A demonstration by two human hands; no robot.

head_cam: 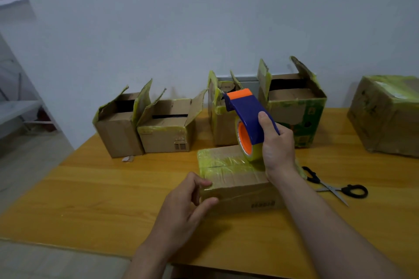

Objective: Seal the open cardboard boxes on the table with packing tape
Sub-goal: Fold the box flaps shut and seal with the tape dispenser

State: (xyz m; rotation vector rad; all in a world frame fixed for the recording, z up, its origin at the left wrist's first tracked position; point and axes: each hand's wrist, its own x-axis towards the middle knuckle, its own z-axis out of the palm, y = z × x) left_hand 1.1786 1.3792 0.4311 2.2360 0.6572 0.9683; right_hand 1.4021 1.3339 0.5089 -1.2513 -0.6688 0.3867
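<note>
R hand (277, 149) grips blue-orange tape dispenser (249, 118), roll over far end of closed box (235, 179), mid table (113, 188). L hand (188, 206) pinches that box's near-left corner. Four open boxes (167, 124) stand behind, by wall (204, 18).

Near left: bare bench (90, 188) wood runs from the front edge up to the back row, broken only by a small cardboard scrap (128, 158).
Centre: a closed box (235, 179) blocks the middle. The left hand (186, 206) pinches its near left corner, and the right hand (276, 145) holds a tape dispenser (247, 118) above its far side.
Back row: four open boxes (167, 133) with raised flaps line the wall. A gap of bare wood lies between the second and third.
Right: scissors (333, 186) lie just beside the closed box, with open wood past them up to a taped box (385, 115).
</note>
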